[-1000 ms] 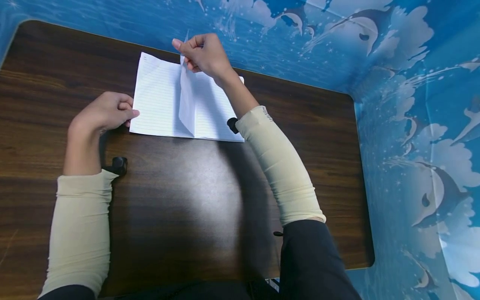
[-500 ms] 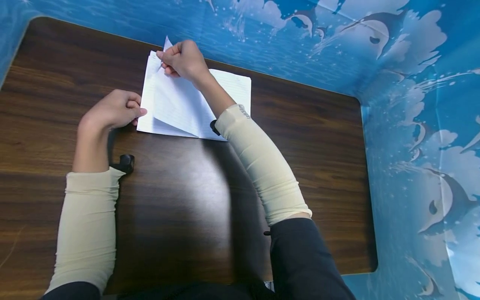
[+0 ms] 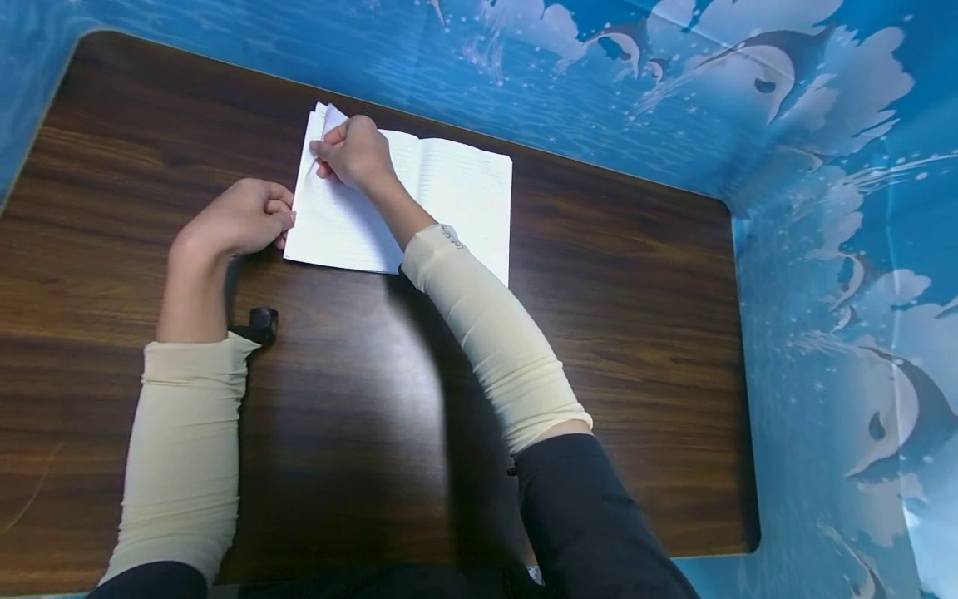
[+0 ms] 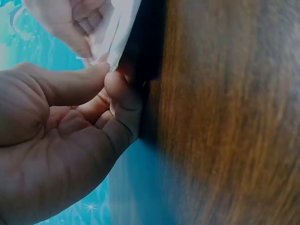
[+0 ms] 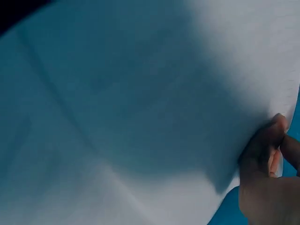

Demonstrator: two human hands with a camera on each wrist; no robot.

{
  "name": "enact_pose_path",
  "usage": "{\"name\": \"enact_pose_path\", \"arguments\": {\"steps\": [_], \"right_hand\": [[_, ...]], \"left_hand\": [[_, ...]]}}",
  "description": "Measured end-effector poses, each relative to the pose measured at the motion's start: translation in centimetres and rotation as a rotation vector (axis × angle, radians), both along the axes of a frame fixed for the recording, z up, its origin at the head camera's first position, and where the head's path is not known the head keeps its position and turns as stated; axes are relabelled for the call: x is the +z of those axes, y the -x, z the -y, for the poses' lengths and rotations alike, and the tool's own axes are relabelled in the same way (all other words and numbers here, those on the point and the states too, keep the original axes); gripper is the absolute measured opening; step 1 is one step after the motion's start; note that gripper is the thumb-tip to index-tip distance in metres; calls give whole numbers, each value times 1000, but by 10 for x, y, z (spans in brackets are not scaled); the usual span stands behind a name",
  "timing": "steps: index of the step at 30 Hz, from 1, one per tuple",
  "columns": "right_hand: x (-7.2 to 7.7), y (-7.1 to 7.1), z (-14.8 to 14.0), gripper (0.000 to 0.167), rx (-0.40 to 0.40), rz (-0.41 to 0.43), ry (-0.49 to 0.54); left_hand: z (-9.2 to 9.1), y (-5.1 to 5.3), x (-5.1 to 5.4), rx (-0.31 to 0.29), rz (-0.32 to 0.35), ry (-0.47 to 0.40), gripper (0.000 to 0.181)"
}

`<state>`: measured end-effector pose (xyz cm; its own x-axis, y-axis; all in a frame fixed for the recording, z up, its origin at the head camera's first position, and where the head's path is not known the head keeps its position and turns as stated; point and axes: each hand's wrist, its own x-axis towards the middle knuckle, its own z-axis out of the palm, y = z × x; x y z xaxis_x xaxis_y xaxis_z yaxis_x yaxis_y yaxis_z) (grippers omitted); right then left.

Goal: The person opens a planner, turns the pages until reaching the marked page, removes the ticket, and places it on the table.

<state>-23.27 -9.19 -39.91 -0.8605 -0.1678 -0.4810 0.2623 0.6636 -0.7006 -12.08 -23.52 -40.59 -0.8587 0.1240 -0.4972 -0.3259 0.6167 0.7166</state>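
An open notebook with ruled white pages [image 3: 467, 200] lies near the table's far edge. My left hand [image 3: 243, 216] holds its left edge; in the left wrist view, thumb and curled forefinger pinch the white paper edges [image 4: 119, 35]. Over the notebook's left half lies a turned page [image 3: 344, 225]. My right hand [image 3: 355, 154] pinches that page near its upper left corner, which pokes up beyond the fingers. In the right wrist view the right hand [image 5: 265, 176] is at the lower right, with the shaded paper [image 5: 140, 93] filling most of the picture.
The dark wood table [image 3: 644, 358] has rounded corners. A blue curtain with dolphins [image 3: 831, 208] hangs along its far and right sides. A small black wrist camera [image 3: 262, 324] sticks out beside the left sleeve [image 3: 183, 449].
My right hand has carried the page leftward from standing upright near the fold and lowered it onto the left half. My left hand stays at the notebook's left edge.
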Motion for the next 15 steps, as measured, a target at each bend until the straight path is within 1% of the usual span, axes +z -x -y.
{"name": "enact_pose_path", "arguments": {"steps": [2,4,7,12,13,15], "right_hand": [[-4,-3,0,15,-10,8,5],[-7,-5,0,14,-21,12,15],[-8,-7,0,10,-14,2,22],[-10,-8,-1,9,49,-37,-12],[-11,-8,-2,10,72,-51,-23],[-12,-9,-2,10,116,-76,-34]], "left_hand": [[-1,0,0,14,3,-13,32],[-2,0,0,27,12,-18,40],[-1,1,0,25,25,-18,46],[1,1,0,-5,29,-23,41],[1,1,-1,-7,27,-25,37],[1,1,-1,-6,26,-29,35]]}}
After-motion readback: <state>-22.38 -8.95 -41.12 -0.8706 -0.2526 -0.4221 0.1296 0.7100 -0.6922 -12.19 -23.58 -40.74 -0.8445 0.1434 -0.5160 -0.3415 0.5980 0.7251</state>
